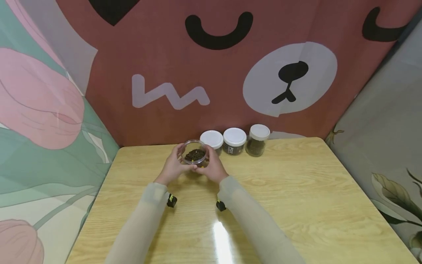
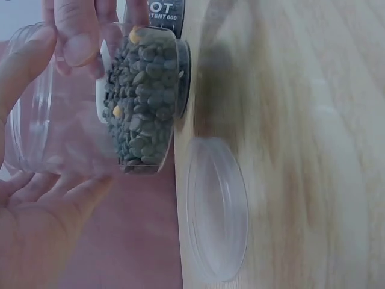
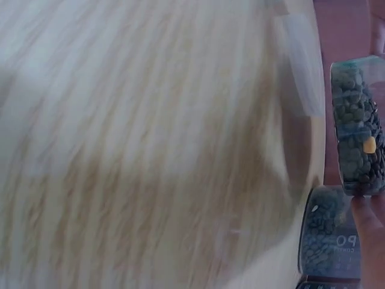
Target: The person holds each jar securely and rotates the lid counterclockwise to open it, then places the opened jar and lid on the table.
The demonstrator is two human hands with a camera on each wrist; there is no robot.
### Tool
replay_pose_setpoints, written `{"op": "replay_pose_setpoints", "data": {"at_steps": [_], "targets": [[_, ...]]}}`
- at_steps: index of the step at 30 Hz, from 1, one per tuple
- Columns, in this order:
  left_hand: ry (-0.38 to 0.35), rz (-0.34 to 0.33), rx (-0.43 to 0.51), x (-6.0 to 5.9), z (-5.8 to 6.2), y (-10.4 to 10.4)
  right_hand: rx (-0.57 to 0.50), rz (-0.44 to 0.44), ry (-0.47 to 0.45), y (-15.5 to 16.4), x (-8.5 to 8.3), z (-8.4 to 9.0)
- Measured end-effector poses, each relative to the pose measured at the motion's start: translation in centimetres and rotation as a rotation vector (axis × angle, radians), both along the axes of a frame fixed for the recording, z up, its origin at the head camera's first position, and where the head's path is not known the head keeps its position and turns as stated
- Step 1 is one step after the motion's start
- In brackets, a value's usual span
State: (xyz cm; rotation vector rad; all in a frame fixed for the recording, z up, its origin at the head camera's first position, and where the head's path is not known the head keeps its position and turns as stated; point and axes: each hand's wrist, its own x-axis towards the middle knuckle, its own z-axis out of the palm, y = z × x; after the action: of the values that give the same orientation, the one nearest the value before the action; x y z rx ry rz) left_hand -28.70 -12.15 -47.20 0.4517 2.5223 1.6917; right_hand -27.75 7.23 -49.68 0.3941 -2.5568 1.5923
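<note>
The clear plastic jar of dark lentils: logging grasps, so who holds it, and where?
Both hands, left hand and right hand, grip the clear plastic jar of dark lentils by its side walls.

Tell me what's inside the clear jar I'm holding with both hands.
The clear jar holds dark green lentil-like seeds with a few yellow bits mixed in. They fill only the bottom part. Fingers cover parts of the wall.

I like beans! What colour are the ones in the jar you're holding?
Dark green beans, a few yellow; clearest in the left wrist view.

Right wrist view motion-blurred; table (image 3: 150, 150) smeared.
</note>
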Motion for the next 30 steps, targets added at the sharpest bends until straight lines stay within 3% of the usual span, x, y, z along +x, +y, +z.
{"op": "replay_pose_setpoints", "data": {"at_steps": [5,13,18,22,27,30], "targets": [[0.011,0.012,0.03,-0.7,0.0,-0.5,-0.019,-0.032,-0.005,-0.8,-0.6,0.0],[0.06,0.028,0.039,-2.1,0.2,-1.4,-0.191,-0.047,0.009,-2.3,-1.9,-0.4],[0.076,0.05,-0.014,-2.9,0.6,-2.2,-0.139,-0.038,0.048,-2.7,-2.9,0.3],[0.076,0.08,-0.019,-3.3,0.6,-2.2,-0.059,-0.081,0.091,-3.1,-3.4,0.6],[0.031,0.107,-0.016,-3.3,0.1,-1.9,-0.078,-0.135,0.062,-3.7,-3.1,0.2],[0.043,0.122,-0.021,-3.4,0.0,-2.0,-0.112,-0.14,0.049,-4.0,-3.1,0.2]]}}
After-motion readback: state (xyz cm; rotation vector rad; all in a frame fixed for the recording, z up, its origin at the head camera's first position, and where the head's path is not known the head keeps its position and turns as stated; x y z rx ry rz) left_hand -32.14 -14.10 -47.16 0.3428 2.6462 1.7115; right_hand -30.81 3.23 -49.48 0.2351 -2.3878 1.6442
